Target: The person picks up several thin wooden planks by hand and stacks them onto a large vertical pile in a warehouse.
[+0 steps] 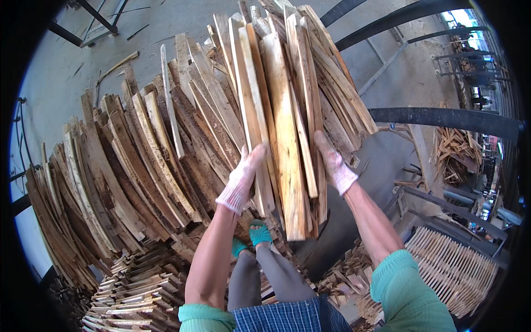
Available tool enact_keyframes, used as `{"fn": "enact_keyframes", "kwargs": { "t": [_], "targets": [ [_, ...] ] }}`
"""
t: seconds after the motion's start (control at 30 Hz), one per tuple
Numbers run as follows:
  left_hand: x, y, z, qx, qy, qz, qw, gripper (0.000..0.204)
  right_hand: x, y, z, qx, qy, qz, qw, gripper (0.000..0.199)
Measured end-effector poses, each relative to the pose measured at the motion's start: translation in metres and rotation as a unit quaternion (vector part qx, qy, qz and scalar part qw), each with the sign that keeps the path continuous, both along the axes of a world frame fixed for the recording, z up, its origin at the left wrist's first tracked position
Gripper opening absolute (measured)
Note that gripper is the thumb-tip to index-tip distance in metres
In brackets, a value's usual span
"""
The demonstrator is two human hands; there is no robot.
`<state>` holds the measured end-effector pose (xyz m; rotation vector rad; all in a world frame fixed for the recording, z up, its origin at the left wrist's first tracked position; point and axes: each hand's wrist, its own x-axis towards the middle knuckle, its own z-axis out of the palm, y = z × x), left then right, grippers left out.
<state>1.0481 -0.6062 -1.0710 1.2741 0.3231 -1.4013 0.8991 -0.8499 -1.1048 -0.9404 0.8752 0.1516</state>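
Both of my hands wear pale pinkish-white knit gloves. My left hand (243, 176) is closed against the left side of a bundle of rough wooden strips (286, 138). My right hand (334, 165) presses the same bundle from its right side. The strips point away from me, their near ends between my forearms and their far ends over the top of a large pile. Fingers of both hands are partly hidden behind the wood. To the left of the bundle lies the long pile of wooden slats (149, 160), many with bark edges.
Stacked short wood pieces (138, 293) stand at the lower left. Scraps (354, 276) lie by my legs on the right. Dark metal bars (448, 115) cross at the right, above a rack of neatly laid sticks (451, 271). A scrap heap (456, 152) sits farther right.
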Motion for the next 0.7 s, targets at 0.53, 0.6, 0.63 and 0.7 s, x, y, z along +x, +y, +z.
{"fn": "enact_keyframes", "kwargs": {
  "t": [0.53, 0.6, 0.63, 0.7],
  "targets": [
    [-0.141, 0.137, 0.053, 0.086, 0.109, 0.182, 0.973, 0.088, -0.163, 0.136, -0.033, -0.029, -0.344, 0.146, 0.927, 0.07],
    [-0.143, 0.153, 0.056, 0.068, 0.055, 0.182, 0.979, 0.105, -0.156, 0.157, -0.02, 0.095, -0.234, 0.057, 0.966, 0.077],
    [-0.148, 0.158, 0.063, 0.07, 0.051, 0.197, 0.977, 0.111, -0.151, 0.165, -0.002, 0.101, -0.194, 0.04, 0.975, 0.081],
    [-0.159, 0.164, 0.092, 0.078, 0.046, 0.221, 0.971, 0.118, -0.148, 0.175, 0.051, 0.078, -0.097, 0.014, 0.992, 0.09]
  ]
}}
